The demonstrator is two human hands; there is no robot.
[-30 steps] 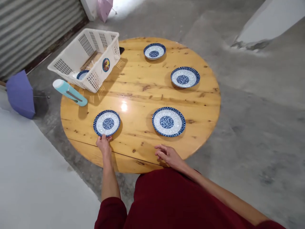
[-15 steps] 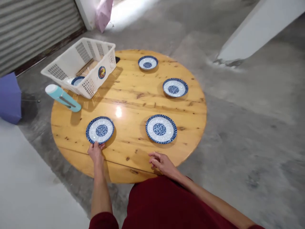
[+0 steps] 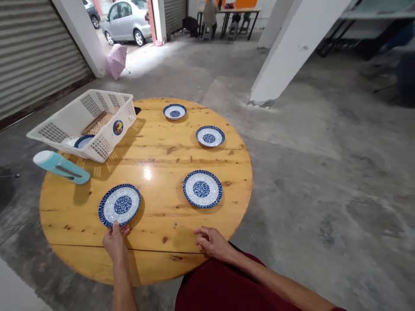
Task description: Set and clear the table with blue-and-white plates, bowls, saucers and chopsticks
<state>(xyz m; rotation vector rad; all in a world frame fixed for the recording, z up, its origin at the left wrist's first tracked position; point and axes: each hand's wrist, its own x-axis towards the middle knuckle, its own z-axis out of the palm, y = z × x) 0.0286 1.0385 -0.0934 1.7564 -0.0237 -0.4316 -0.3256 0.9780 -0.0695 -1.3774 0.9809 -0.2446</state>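
Observation:
My left hand (image 3: 114, 240) pinches the near rim of a blue-and-white patterned plate (image 3: 120, 204) lying flat on the round wooden table (image 3: 155, 147). My right hand (image 3: 212, 242) rests on the table near its front edge, fingers loosely curled, with nothing in it. Three more plates of the same pattern lie on the table: one in front of my right hand (image 3: 202, 188), one further back (image 3: 210, 136) and one at the far edge (image 3: 174, 111).
A white plastic basket (image 3: 84, 125) at the table's back left holds another plate and some wooden sticks. A teal and white bottle (image 3: 60, 166) lies beside it. A white pillar (image 3: 285, 52) stands behind; a pink umbrella (image 3: 116, 60) and a car (image 3: 126, 19) are far off.
The view has tilted up and drawn back, so the table sits lower and the room behind shows. My hands keep the same places on the plate rim and table.

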